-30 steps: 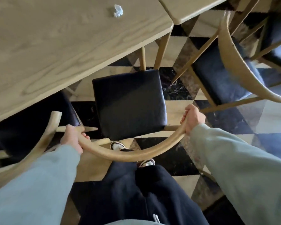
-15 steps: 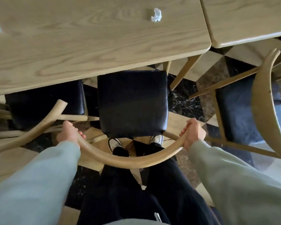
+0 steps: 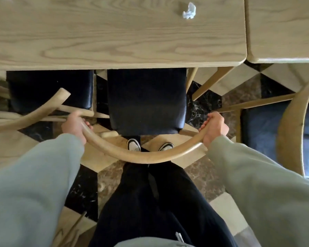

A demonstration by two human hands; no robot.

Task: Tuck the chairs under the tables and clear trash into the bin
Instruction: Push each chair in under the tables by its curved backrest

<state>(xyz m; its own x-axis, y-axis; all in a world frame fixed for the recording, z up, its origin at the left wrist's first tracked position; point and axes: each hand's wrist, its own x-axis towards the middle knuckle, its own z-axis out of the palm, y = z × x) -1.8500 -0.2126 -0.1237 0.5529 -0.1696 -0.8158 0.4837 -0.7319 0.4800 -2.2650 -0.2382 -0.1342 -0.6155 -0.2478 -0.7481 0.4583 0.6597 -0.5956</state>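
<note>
Two wooden counters are sitting edge to edge above a checkered marble floor (image 3: 200, 182), the larger counter (image 3: 114, 32) filling most of the view and the second counter (image 3: 284, 29) lying to its right. Beneath the larger one, the middle chair (image 3: 146, 102) is standing with the front of its black seat under the edge, flanked by a left chair (image 3: 48, 90) and a right chair (image 3: 292, 125) that is standing out in the open. Both hands are clamping the middle chair's curved backrest, the left hand (image 3: 73, 125) wrapping one end and the right hand (image 3: 214, 127) the other. One crumpled white tissue (image 3: 189, 11) is lying on the larger counter near its far right.
</note>
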